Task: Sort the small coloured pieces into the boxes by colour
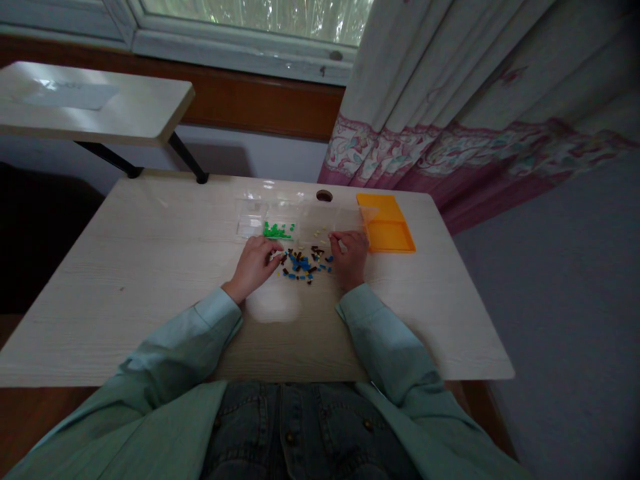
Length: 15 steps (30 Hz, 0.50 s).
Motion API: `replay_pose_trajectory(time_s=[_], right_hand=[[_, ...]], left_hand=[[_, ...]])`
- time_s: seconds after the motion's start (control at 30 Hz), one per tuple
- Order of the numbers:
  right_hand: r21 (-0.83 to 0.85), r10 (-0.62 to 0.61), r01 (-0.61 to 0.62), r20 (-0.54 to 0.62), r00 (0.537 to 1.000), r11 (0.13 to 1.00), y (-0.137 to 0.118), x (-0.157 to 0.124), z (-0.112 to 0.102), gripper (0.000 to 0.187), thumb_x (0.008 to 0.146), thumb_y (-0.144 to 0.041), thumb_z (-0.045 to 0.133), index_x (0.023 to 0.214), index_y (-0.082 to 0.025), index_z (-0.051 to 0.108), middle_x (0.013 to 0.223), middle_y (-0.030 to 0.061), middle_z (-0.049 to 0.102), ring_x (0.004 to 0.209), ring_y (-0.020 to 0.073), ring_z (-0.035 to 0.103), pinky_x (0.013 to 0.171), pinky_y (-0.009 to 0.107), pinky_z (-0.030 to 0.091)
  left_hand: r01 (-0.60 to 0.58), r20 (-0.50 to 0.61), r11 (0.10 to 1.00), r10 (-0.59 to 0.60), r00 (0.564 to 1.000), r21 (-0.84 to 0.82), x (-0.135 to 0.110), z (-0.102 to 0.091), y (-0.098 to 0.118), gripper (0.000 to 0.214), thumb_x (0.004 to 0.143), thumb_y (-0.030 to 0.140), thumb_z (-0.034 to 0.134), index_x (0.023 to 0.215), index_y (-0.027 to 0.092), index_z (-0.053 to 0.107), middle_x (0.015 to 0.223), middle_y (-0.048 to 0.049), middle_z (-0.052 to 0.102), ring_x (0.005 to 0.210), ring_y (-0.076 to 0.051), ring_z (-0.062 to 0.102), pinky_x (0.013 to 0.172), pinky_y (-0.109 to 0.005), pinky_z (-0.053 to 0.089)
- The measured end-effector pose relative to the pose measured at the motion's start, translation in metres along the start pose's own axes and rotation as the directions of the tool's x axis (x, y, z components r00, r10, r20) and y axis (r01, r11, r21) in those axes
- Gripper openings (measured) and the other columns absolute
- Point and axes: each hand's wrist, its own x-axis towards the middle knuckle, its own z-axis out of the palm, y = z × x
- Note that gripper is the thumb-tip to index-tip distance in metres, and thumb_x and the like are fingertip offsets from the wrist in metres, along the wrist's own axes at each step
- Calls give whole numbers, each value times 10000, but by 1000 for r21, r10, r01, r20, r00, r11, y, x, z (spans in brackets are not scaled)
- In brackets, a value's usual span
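Note:
A small heap of loose blue, dark brown and yellow beads point(303, 262) lies on the light wooden desk point(150, 267). My left hand point(254, 265) rests at the heap's left edge with its fingers curled in a pinch at the beads. At the heap's right edge, my right hand point(351, 255) has its fingers bent down onto the desk. Just beyond the heap stands a clear plastic compartment box point(300, 220); one compartment holds green beads point(278, 231) and another a few pale ones. What the fingertips hold is too small to see.
An orange lid or tray point(386, 225) lies right of the clear box. The desk has a round cable hole point(324, 195) at its far edge. A second small table point(90, 103) stands back left under the window. A patterned curtain point(450, 120) hangs at the right.

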Motion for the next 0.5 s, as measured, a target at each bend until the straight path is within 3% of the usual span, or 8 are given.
replay_pose_trajectory(time_s=[0.5], right_hand=[[16,-28,28,-7,1000,999,-3,0,-2,203,913,-337,593,869,-209,745,831,50,727,860,212,613,865,387,443]], left_hand=[[-15,-10,1000,15,1000,-19,-1,1,-1,200,905,212,521,1031,193,674,908,-78,621,921,-250,552,850,-391,432]])
